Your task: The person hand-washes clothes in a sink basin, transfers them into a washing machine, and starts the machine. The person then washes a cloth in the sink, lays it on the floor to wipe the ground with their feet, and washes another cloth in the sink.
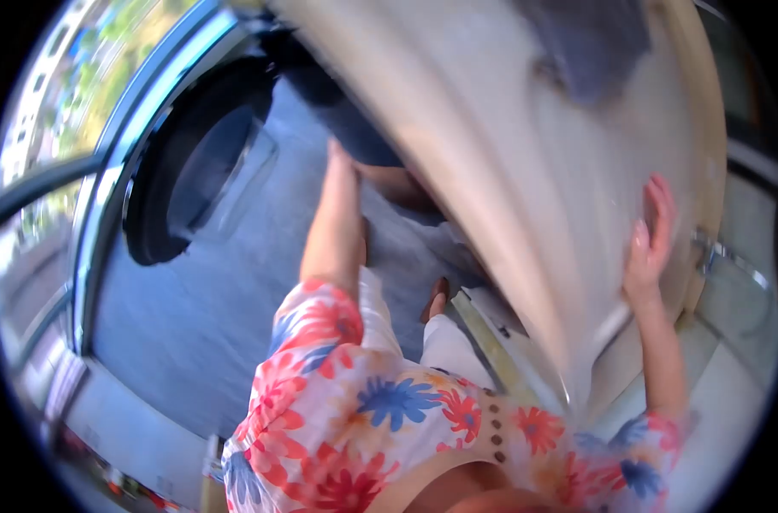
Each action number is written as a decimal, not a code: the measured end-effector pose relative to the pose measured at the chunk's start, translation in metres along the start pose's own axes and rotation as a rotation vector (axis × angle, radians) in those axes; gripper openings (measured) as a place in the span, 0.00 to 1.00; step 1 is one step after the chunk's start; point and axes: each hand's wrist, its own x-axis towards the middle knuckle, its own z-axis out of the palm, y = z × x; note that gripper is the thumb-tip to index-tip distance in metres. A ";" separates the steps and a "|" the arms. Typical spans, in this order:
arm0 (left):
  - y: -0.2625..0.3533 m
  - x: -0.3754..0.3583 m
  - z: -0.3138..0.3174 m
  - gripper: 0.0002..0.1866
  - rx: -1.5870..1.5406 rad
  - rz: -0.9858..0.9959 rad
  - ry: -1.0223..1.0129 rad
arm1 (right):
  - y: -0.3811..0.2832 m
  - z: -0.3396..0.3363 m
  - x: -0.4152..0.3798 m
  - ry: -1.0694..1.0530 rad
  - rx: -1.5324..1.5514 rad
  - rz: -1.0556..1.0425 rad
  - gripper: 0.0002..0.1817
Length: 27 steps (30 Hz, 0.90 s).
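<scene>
My left hand (339,156) reaches down beside the edge of a pale countertop (491,171). Its fingers are hidden at a dark object (337,120) below that edge, and I cannot tell whether they grip it. Over the right part of the countertop, my right hand (650,244) is raised with its fingers stretched out and nothing in it. Farther up on the same surface lies a dark grey cloth-like thing (590,47), smeared by motion. A metal fitting (722,256) sits just right of my right hand.
A large black round tub (196,171) stands on the blue-grey floor (166,325) at left, near a blue-framed window (106,171). Below the countertop, a cabinet panel (500,333) is close to my legs. Pale tiles (739,359) are at right.
</scene>
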 end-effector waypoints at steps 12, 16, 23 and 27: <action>0.195 -0.162 0.000 0.21 0.437 0.337 -0.155 | 0.008 0.059 0.011 0.238 -0.129 -0.046 0.17; 0.211 -0.259 0.086 0.22 0.681 0.772 -0.314 | 0.005 0.081 0.010 0.338 0.068 -0.051 0.14; 0.040 -0.407 0.242 0.09 1.307 0.813 -1.220 | 0.088 0.008 -0.147 0.284 0.131 0.147 0.10; -0.006 -0.365 0.286 0.19 1.971 0.642 -1.708 | 0.056 0.065 -0.197 -0.419 -0.170 0.498 0.29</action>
